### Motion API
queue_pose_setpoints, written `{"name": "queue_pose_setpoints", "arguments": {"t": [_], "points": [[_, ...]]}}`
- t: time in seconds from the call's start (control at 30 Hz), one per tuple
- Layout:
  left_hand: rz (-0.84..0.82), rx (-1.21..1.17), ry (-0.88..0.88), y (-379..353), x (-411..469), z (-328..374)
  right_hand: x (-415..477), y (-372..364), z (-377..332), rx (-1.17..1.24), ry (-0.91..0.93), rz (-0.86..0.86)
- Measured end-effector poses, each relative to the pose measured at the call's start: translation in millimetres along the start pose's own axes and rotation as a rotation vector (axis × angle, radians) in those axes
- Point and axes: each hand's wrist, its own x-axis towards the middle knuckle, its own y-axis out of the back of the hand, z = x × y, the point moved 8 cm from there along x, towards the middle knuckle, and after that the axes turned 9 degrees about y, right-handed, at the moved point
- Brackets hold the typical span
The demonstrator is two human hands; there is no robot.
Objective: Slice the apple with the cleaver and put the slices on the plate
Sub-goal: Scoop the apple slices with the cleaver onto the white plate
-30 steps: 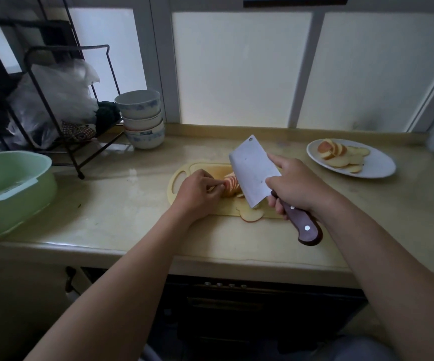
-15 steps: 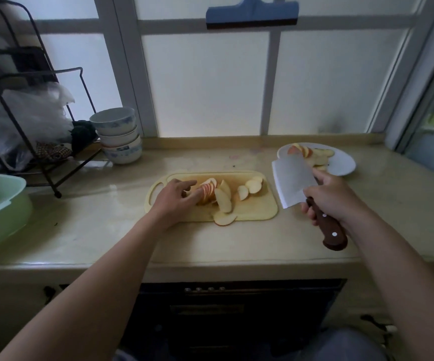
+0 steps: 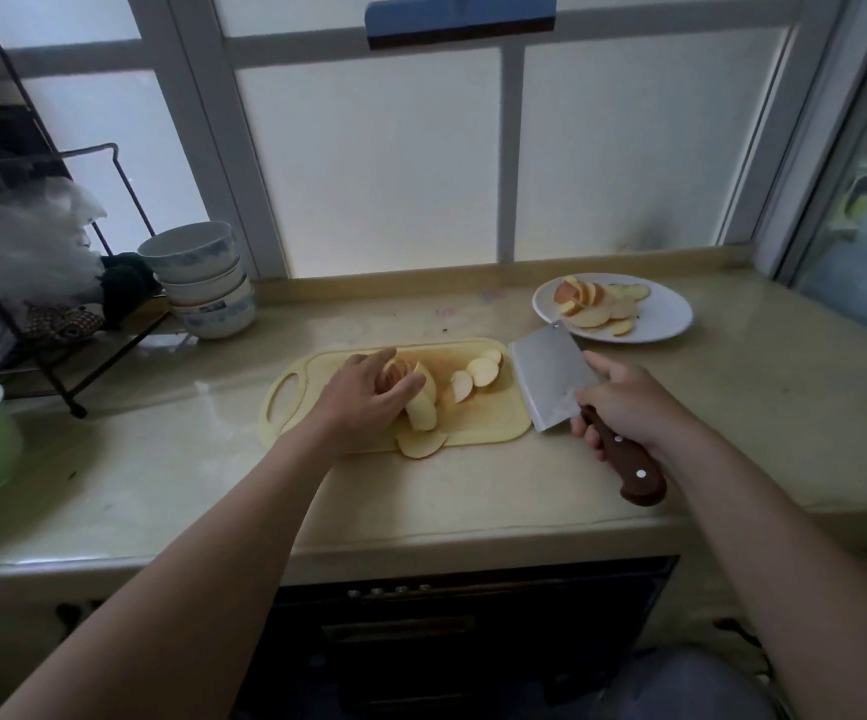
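The left hand (image 3: 363,392) lies over the sliced apple (image 3: 421,402) on the cutting board (image 3: 483,418). Its fingers (image 3: 384,358) are half curled across the far side of the fanned pieces and the thumb is bent along the near side, so the stack sits pinched between them. The right hand (image 3: 628,407) is wrapped tight round the dark wooden handle of the cleaver (image 3: 550,376), whose blade points away from the person and tilts over the tabletop (image 3: 213,459) just off the right end of the board. A second ago the blade stood on the board, hard against the left fingertips and the apple. Now it is out to the right, well apart from that hand, while the left hand reaches further over the stack than it did half a second ago. Two loose slices (image 3: 478,374) lie on the board between the left thumb and the blade, touching neither. Another slice (image 3: 421,444) hangs over the board's near edge, just below the thumb. The plate (image 3: 665,314) stands beyond the cleaver's tip, near the window, with a heap of plated slices (image 3: 592,306) on its left half.
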Motion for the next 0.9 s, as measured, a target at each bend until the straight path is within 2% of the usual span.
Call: {"name": "queue_pose_setpoints", "arguments": {"t": [0.33, 0.5, 0.67, 0.9], "points": [[-0.038, 0.079, -0.049, -18.7, 2.0, 13.0, 4.9, -21.2, -8.5, -0.001, 0.006, -0.105], [0.02, 0.166, -0.03, -23.6, 5.0, 15.0, 4.5, -49.3, -9.8, -0.009, 0.019, -0.191], [0.056, 0.075, 0.001, -25.7, 8.5, 25.3, 3.2, -93.1, -10.6, 0.035, 0.014, -0.257], [0.066, 0.036, 0.007, -26.7, 11.1, 24.9, 0.2, -95.6, -12.4, 0.062, 0.016, -0.252]]}}
